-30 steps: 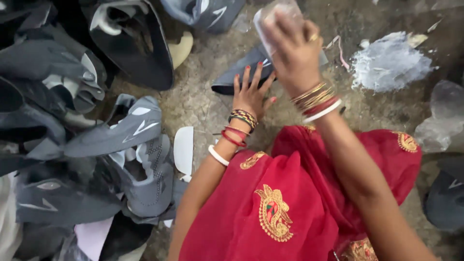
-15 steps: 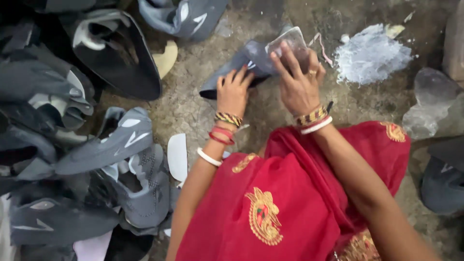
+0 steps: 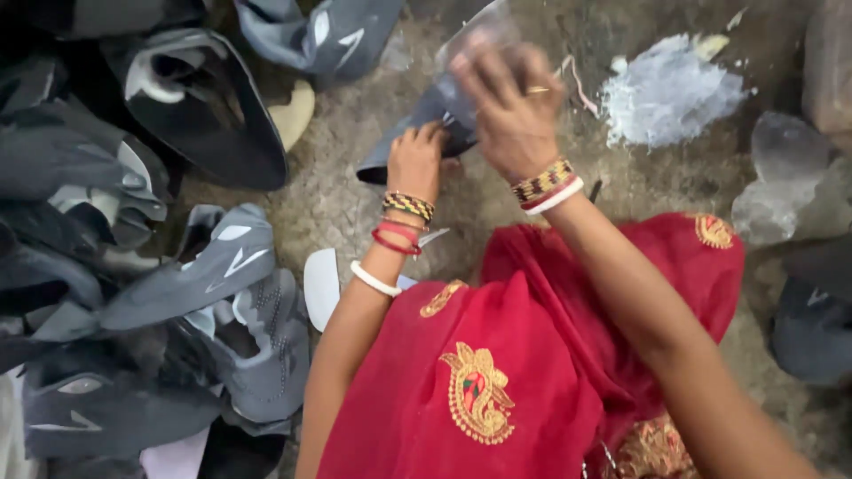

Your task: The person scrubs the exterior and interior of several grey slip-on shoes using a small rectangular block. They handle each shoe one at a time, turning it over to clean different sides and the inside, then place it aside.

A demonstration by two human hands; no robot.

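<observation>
My left hand (image 3: 417, 161) presses flat on a dark grey shoe upper (image 3: 410, 133) lying on the rough stone floor. My right hand (image 3: 508, 108) hovers just above it and is motion-blurred; its fingers close around a pale translucent piece (image 3: 479, 31) held over the upper's far end. Both wrists wear coloured bangles. Red cloth with gold embroidery (image 3: 532, 372) covers my lap at the bottom of the view.
A heap of grey shoe uppers (image 3: 151, 293) fills the left side, with more at the top (image 3: 319, 35). A white insole piece (image 3: 321, 286) lies by my left forearm. A patch of white powdery paste (image 3: 666, 89) and clear plastic (image 3: 781, 177) sit at the right.
My right hand rose off the shoe upper after pressing down on it, still holding the pale piece. My left hand stayed on the upper.
</observation>
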